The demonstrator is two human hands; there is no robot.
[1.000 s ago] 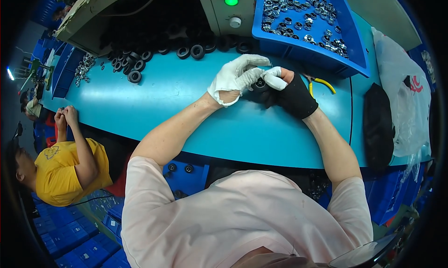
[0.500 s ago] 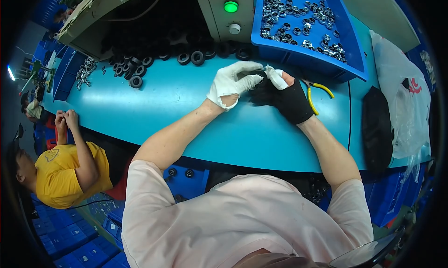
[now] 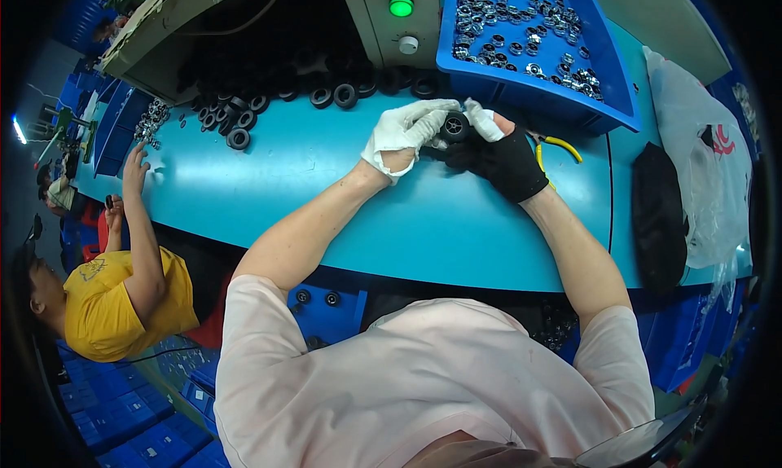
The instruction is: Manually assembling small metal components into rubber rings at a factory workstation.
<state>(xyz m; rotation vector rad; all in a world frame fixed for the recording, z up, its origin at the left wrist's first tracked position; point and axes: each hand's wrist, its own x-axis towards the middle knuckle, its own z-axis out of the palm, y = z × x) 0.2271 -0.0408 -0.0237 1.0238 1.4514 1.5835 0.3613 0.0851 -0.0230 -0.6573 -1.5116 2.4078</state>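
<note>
Holding a small black wheel (image 3: 454, 127) between both hands, the person works just above the blue tabletop (image 3: 342, 183). The left hand (image 3: 405, 132) wears a white glove, and its fingers are closed on the wheel's left side. The right hand (image 3: 498, 152) wears a black glove with white tips, and its fingers grip the wheel's right side. A blue bin (image 3: 538, 93) full of small metal rings sits just behind the hands. More black wheels (image 3: 244, 118) lie in a pile on the far left. Yellow pliers (image 3: 560, 146) rest beside the right hand. Another person in a yellow shirt (image 3: 106, 297) reaches onto the tabletop.
</note>
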